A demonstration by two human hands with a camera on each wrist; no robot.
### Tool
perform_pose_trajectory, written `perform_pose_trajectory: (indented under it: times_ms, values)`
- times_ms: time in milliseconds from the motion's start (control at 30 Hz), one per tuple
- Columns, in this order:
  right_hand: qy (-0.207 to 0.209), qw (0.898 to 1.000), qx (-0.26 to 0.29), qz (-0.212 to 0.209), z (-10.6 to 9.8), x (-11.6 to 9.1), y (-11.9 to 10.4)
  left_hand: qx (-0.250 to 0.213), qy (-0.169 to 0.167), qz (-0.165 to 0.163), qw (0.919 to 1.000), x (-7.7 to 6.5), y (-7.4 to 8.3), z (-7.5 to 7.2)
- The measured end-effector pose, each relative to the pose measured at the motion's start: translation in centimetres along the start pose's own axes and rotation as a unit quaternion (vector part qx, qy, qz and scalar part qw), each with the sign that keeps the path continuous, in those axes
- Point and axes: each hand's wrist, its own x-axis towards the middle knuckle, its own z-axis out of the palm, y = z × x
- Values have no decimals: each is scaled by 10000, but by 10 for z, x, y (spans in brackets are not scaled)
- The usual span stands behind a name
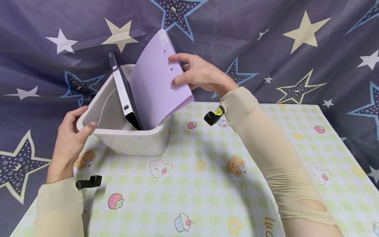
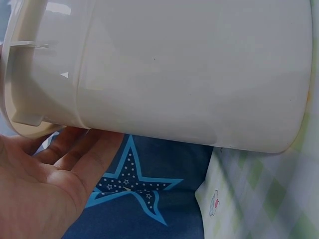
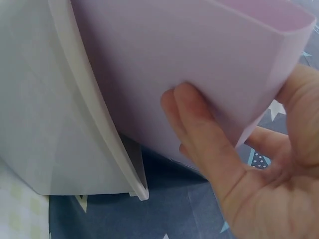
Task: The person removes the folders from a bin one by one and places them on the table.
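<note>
A purple file folder [image 1: 157,79] leans tilted in a white plastic bin [image 1: 148,143], its upper part standing out above the rim. My right hand [image 1: 201,72] pinches the folder by its spine edge, thumb on one face and fingers round the other; the right wrist view shows fingers pressed on the purple cover [image 3: 149,64]. At the bin's left corner, my left hand [image 1: 69,138] grips the rim, with the thumb over the near edge. From the left wrist, the fingers [image 2: 94,149] lie against the bin's outer side. A black-and-white binder [image 1: 122,89] stands slanted inside, left of the folder.
The bin stands on a table with a green-checked cloth [image 1: 177,184] printed with cartoon animals and fruit. Behind it hangs a dark star-patterned curtain [image 1: 237,29]. Black straps [image 1: 88,182] sit on both wrists.
</note>
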Motion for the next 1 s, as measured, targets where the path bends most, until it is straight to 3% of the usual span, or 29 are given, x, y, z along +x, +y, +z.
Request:
perform_pose_trajectory:
  times_ms: [867, 1000]
  values:
    - [447, 9990, 74, -28, 3, -7, -3, 185, 23, -34, 9998, 1, 0, 1]
    - [498, 9987, -21, -99, 3, -13, -3, 473, 43, -80, 9988, 1, 0, 1]
